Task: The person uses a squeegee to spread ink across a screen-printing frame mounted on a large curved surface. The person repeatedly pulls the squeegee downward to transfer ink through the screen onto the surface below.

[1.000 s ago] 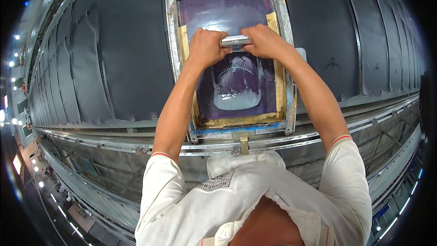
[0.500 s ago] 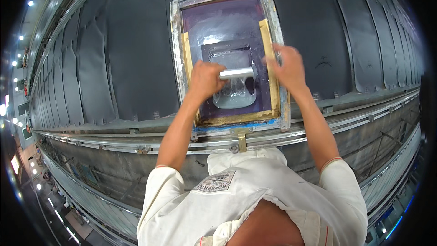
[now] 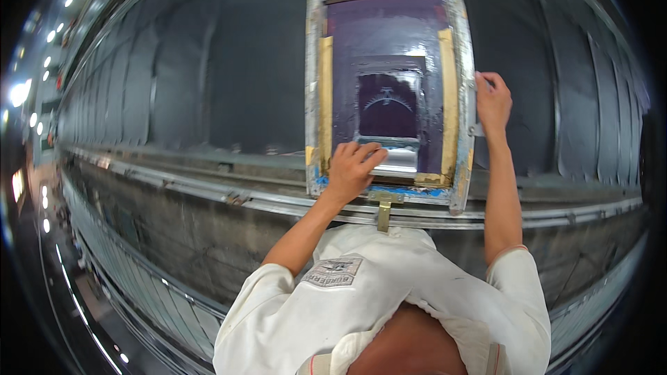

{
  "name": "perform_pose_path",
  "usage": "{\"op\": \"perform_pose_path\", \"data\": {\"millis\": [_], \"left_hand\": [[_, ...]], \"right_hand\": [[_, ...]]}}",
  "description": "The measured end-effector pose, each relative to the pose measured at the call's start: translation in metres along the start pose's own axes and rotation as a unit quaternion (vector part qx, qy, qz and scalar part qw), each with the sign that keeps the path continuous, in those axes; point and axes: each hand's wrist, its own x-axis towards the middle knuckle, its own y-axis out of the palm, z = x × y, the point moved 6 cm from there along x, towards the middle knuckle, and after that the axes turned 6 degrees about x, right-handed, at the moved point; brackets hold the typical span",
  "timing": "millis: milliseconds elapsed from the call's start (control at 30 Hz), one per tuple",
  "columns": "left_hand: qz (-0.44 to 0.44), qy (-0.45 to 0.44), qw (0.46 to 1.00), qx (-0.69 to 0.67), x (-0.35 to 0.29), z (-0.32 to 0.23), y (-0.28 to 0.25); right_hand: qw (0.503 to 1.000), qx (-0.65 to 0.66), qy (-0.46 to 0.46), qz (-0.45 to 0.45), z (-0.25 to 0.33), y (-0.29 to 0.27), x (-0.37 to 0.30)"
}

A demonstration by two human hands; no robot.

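Observation:
A screen-printing frame (image 3: 459, 62) with metal rails lies over a black sheet, its mesh dark purple and edged with yellow tape. Within a dark rectangle on the mesh shows a pale arched design (image 3: 388, 101). A metal squeegee (image 3: 399, 159) rests at the near end of the mesh, close to the front rail. My left hand (image 3: 352, 170) is closed on the squeegee's left end, fingers bent over it. At the frame's right rail, my right hand (image 3: 494, 103) is closed with its fingertips on the rail's outer edge.
Black sheets (image 3: 257, 62) lie in a long row to both sides of the frame. A metal rail (image 3: 278, 205) runs along the near edge, and a brass-coloured bracket (image 3: 383, 214) joins the frame there. Bright lights show at the far left.
The squeegee has come toward me to the near end, and the pale ink pool no longer covers the design. My right hand has closed on the right rail. The frame sits further right in view.

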Motion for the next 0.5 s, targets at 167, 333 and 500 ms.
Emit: {"op": "perform_pose_path", "data": {"millis": [167,333,500], "left_hand": [[0.046,-0.006,0.999,-0.018,0.038,0.043,-0.02],[0.097,-0.067,0.992,0.033,0.042,0.083,-0.043],[0.134,-0.007,0.989,0.063,0.037,0.081,-0.037]], "right_hand": [[0.999,0.023,0.005,-0.028,-0.005,0.009,-0.01],[0.998,0.036,-0.049,-0.004,0.027,0.065,-0.005],[0.999,0.042,-0.001,0.004,0.026,0.076,-0.015]]}}
